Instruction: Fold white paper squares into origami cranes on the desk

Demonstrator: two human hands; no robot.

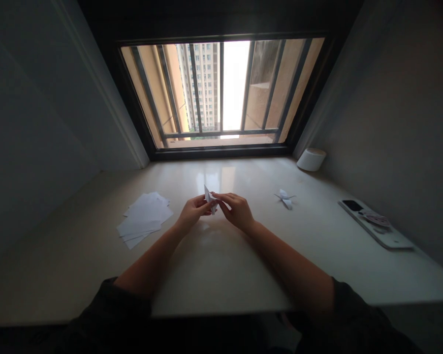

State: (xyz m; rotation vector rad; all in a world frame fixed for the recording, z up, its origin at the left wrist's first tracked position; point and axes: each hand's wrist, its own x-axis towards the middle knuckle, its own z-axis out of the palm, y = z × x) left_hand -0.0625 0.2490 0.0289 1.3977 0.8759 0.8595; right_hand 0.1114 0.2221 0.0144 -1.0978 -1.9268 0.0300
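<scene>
on a pale worktop point(221, 265) under a barred window point(221, 93), two bare forearms angle in from the near edge. the left hand point(194, 211) and right hand point(236, 211) pinch narrowly on a small folded white paper point(209, 196) held between them. loose paper sheets point(143, 219) lie left; a folded paper crane point(285, 198) sits right.

A hand could pass over the pale polished counter point(217, 265) between the left hand point(194, 211) and the right hand point(236, 211), which meet at a folded white paper piece point(209, 196), and the small white paper crane point(285, 198) to their right. A loose stack of white paper sheets point(143, 220) blocks the left, while a flat white rectangular slab point(376, 225) and a white cylindrical roll point(311, 160) stand at far right. The barred window point(221, 88) bounds the top of the frame.
</scene>
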